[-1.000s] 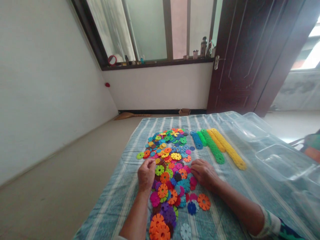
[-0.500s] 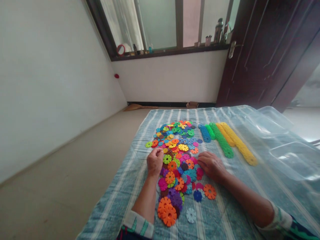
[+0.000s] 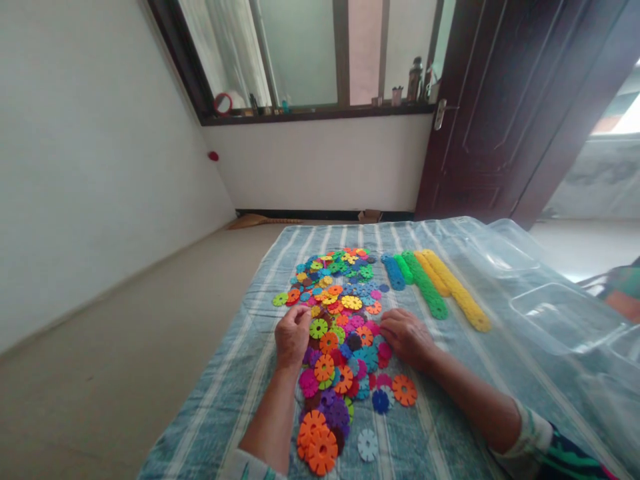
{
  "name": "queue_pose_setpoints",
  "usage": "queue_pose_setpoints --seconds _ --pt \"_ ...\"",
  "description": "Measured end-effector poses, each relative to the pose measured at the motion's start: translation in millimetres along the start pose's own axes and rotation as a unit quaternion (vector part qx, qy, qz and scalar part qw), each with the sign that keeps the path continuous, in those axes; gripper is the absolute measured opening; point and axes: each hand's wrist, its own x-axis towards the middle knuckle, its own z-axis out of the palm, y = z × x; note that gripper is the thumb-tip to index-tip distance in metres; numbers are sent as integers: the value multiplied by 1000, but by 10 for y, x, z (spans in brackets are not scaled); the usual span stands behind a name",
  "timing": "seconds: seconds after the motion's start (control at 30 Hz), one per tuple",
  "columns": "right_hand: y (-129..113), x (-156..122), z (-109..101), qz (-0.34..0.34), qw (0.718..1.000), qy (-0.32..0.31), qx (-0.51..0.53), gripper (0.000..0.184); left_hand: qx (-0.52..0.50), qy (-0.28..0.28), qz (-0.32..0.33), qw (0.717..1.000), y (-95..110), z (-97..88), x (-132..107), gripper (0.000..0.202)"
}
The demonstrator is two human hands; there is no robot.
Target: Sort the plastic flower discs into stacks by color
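Observation:
A long heap of notched plastic discs [image 3: 351, 302] in many colours lies down the middle of the striped cloth. At its left edge is my left hand [image 3: 293, 337], thumb and fingers pinched together; whatever they hold is hidden. Across the heap, my right hand [image 3: 406, 337] rests with its fingers drawn together and curled down beside pink discs [image 3: 385, 351]; I cannot make out what is under the fingertips. Close to me lie orange discs [image 3: 321, 450] and purple discs [image 3: 334, 412]. A pale blue disc [image 3: 367, 445] sits apart from them.
Rows of overlapping discs, sorted by colour, lie beyond my right hand: blue [image 3: 395, 273], green [image 3: 425, 285] and yellow [image 3: 457, 293]. Clear plastic containers [image 3: 565, 317] stand on the right. The cloth [image 3: 240, 373] covers the surface, with floor along its left side.
The view has turned slightly to the right, so everything sits further left in the picture. Both hands keep nearly the same places at the heap.

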Motion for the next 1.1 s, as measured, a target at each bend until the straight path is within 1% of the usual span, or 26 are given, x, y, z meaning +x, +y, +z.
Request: queue_pose_setpoints --seconds 0.17,0.47,0.67,0.8,0.93,1.03,1.1 --pt "-2 3 2 4 1000 -6 -2 22 -7 1 -3 1000 -11 6 -1 25" --pt "-24 -11 -49 0 1000 -7 -2 26 -15 -1 -7 1000 14 8 -19 26" --pt "-28 -17 -84 -9 1000 -20 -7 28 -8 0 2 1000 25 15 -37 25" --pt "-12 -20 -78 -14 1000 -23 -12 26 -16 1 -8 1000 41 21 -44 23" --pt "11 -47 -65 -11 1000 -24 -12 26 -14 3 -4 1000 46 27 -58 22" --pt "26 -72 -57 -6 1000 -17 -1 25 -11 6 -1 1000 42 33 -73 21" --pt "25 -50 -49 1 1000 2 11 23 -11 5 -1 1000 40 39 -82 20"
